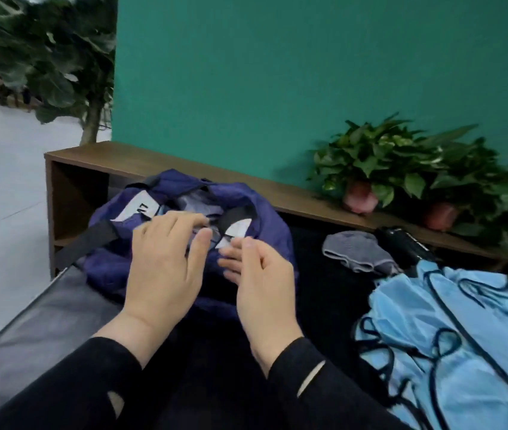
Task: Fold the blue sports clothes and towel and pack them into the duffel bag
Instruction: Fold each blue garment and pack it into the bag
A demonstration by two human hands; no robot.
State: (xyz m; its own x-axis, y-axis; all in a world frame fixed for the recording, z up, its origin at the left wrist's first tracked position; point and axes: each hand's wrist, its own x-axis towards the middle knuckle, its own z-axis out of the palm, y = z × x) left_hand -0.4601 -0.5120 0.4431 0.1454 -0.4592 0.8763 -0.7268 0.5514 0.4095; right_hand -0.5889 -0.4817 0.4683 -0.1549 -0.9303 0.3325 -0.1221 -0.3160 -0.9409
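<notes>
A dark blue duffel bag with black straps and white labels lies on the black surface, its top facing me. My left hand reaches over the bag's opening with its fingers lightly bent, fingertips at the fabric inside. My right hand hovers just right of it, fingers loosely curled near a white label, holding nothing that I can see. Light blue sports clothes with dark trim and cords lie crumpled at the right. A small grey towel lies folded beyond them.
A black bottle-like object lies behind the towel. A brown wooden shelf runs along the green wall, with potted plants on its right part. A tall leafy plant stands at the far left.
</notes>
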